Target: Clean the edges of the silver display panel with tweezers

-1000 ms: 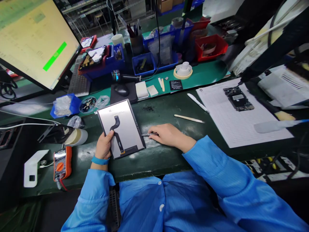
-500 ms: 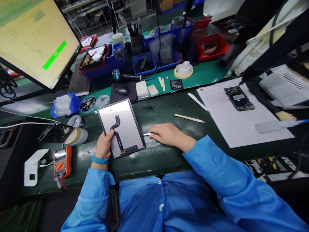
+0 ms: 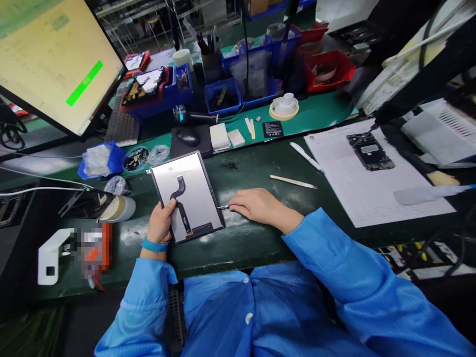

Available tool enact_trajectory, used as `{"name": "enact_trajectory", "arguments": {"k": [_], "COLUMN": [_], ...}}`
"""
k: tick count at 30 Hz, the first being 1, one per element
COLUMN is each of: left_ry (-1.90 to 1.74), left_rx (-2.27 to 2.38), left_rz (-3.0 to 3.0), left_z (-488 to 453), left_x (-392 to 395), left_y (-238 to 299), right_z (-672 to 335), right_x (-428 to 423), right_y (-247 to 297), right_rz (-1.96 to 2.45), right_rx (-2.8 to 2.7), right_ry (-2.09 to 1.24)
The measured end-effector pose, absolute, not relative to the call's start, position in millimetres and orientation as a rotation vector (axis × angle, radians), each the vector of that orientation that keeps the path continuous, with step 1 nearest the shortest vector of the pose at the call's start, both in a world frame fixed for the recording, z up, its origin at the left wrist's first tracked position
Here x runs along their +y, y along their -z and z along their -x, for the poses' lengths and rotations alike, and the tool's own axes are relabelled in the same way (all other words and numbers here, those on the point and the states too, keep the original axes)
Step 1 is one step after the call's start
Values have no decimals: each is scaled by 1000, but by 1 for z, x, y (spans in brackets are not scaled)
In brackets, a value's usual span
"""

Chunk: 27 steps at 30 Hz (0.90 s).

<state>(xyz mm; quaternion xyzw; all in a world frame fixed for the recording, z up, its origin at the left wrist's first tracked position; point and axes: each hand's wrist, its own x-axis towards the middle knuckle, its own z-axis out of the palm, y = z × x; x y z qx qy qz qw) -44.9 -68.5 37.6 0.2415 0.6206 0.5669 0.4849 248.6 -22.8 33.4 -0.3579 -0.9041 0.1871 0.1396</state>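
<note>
A worker's left hand (image 3: 159, 223) grips a screen (image 3: 203, 198) at its 8 o'clock corner over the near part of the desk (image 3: 260, 248), thumb on a dark cable (image 3: 183, 215), apparently to steady both; the other fingers are mostly hidden. At the screen's 3 o'clock edge, the right hand (image 3: 258, 206) rests low, fingers together, pinching a slim tool (image 3: 224, 207), seemingly angled flat to meet the thin side. Whether the screen touches the desk cannot be told. Toward the right hand's 2 o'clock lie a stick (image 3: 293, 182), handily near, and, well beyond, a board (image 3: 370, 151) on white paper (image 3: 345, 198), perhaps for protection.
</note>
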Motion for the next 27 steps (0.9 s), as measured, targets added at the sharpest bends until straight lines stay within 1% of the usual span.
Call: {"name": "enact_trajectory", "arguments": {"k": [7,13,18,23,27], "left_ry": [-1397,-1378,-1382,-1370,-1378], "left_rx": [1478,1497,1492,1496,1493], "left_rz": [-587,-603,-598,-598,-595], "left_z": [45,46,46,46,47], "left_x": [-68,-68,-68,-68,-68], "left_y": [-37,-36,-35,-35,-34], "right_z": [-247,-249,-248,-249,-249], "right_x": [-24,-24,-24,-24,-25], "right_y": [-33,-34,-33,-33,-35], "right_rz": [1059,1047,1058,1037,1061], "right_rx": [-2575,-2607,-2583,-2601,-2587], "right_ry": [-617,-557,-634,-561,-625]}}
